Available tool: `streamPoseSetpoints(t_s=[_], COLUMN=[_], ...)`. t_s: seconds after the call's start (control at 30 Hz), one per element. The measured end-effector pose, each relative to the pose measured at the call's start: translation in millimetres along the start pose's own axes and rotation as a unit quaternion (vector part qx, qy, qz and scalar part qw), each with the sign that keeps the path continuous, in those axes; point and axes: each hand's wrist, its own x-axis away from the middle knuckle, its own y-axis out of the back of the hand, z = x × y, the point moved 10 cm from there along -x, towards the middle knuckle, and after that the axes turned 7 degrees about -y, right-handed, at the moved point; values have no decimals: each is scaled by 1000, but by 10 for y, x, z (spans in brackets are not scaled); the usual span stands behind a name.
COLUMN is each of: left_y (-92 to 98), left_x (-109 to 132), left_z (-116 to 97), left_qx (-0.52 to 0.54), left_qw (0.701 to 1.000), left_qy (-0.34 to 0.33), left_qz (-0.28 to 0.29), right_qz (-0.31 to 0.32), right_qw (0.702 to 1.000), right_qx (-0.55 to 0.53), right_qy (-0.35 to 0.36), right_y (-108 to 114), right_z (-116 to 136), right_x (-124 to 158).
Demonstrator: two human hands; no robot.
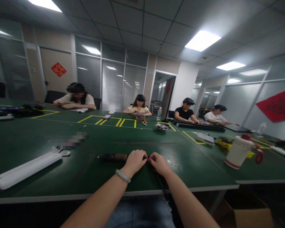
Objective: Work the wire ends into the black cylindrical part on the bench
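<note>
- While the fingers (143, 155) nearly meet, the left hand (136, 161) and right hand (159, 163) pinch narrowly; whatever lies between is too small to tell.
- Just left of the fingers, a dark cylindrical tool (116, 157) lies on the tabletop (85, 177); a black cable (159, 181) runs from beside the right hand toward the near edge.
- The work looks under way; what is done or left, the hands hide.
- Farther left lies a long white device (28, 170); well right of the fingers, a white tumbler (237, 153).
- No brand is legible; red paper (279, 106) far right of the fingers bears an unclear character.
</note>
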Motion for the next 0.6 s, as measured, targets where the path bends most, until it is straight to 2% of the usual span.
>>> streamPoseSetpoints(t_s=[0.6], left_y=[-1], left_x=[-6], left_z=[-4], left_qx=[-9], left_qw=[1000], left_qy=[0], left_qz=[0], right_qz=[4], right_qw=[1000], right_qx=[4], right_qy=[-8], right_y=[1], right_z=[-13], right_x=[-24])
